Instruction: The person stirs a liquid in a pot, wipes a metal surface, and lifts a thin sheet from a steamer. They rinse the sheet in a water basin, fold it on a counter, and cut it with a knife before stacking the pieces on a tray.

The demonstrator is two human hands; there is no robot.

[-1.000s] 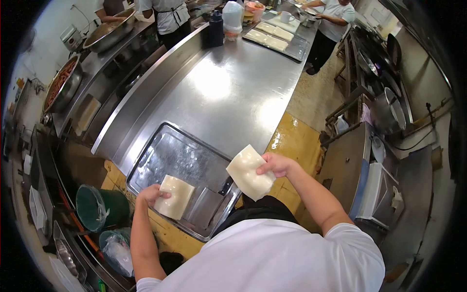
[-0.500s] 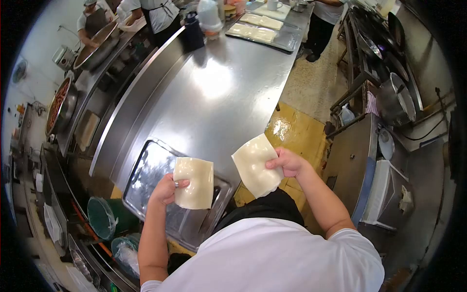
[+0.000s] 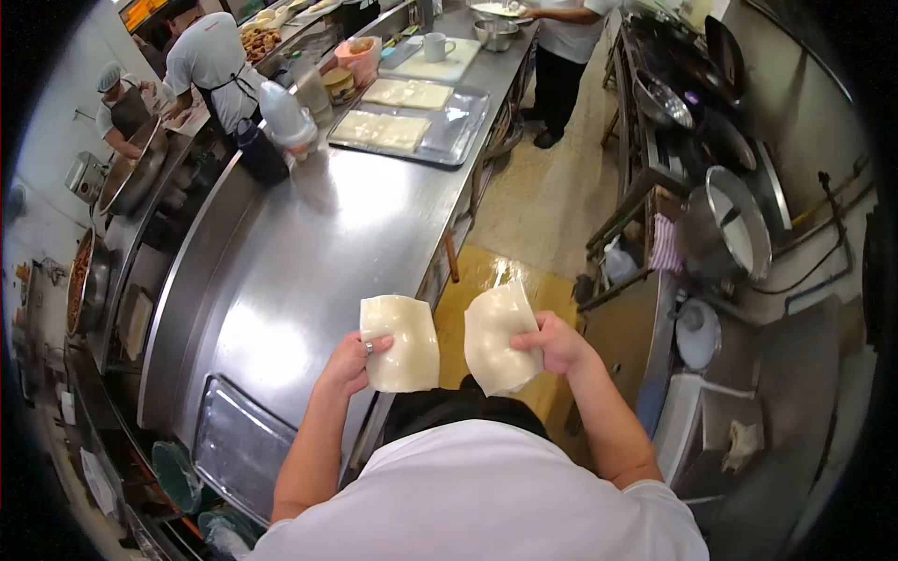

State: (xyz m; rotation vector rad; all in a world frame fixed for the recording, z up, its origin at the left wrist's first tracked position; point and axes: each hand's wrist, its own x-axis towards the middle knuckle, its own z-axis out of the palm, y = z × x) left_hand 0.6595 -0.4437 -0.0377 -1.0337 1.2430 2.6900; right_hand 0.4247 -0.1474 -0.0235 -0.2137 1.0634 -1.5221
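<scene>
My left hand (image 3: 352, 361) grips a pale, glossy sheet (image 3: 400, 344) by its left edge, thumb on top. Another pale sheet (image 3: 498, 338) is pinched by its right side in my right hand (image 3: 556, 344). Both sheets hang in the air in front of my body, with a narrow gap between them. The left one is near the edge of the steel table (image 3: 271, 290); the right one is over the yellow floor. Farther up the table, similar pale sheets (image 3: 382, 130) lie on a metal tray (image 3: 449, 140).
An empty metal tray (image 3: 245, 449) lies at the table's near left. A dark bottle (image 3: 260, 151), a white board (image 3: 454, 64) and a mug (image 3: 435, 47) stand farther off. A co-worker (image 3: 561, 56) stands beyond the table. Pots and a stove line the right side.
The view has shifted forward along the table, so the tray of sheets is nearer and the empty tray lies farther left. Both sheets are still held, now closer together.
</scene>
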